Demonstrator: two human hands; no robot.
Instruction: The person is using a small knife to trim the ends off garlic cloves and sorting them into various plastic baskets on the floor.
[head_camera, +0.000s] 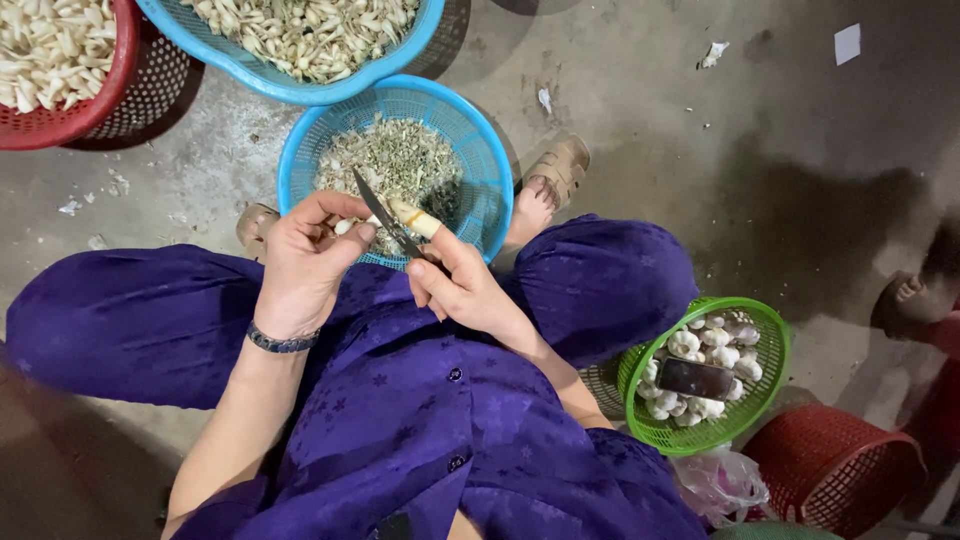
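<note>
"Over the small blue basket (470, 150), what are the two hands doing?"

"The right hand (460, 285) has its grip closed on a knife (385, 215), the dark blade slanting up and to the left. The left hand (305, 265) has its grip closed on a pale garlic clove (415, 218), thumb and fingers curled round its near end. The blade lies against the clove, right between the hands."

"And what lies in that basket?"

"Dry greyish peel and trimmings. It sits on the concrete floor (700, 150), between the person's sandalled feet and just above the purple-clad knees."

"Anything else near?"

"A larger blue basket (250, 68) of peeled cloves at the top, touching the small one, and a red basket (110, 80) of cloves at the top left. By the right knee, a green basket (770, 350) holds whole garlic bulbs with a dark phone (695, 378) lying on them."
</note>
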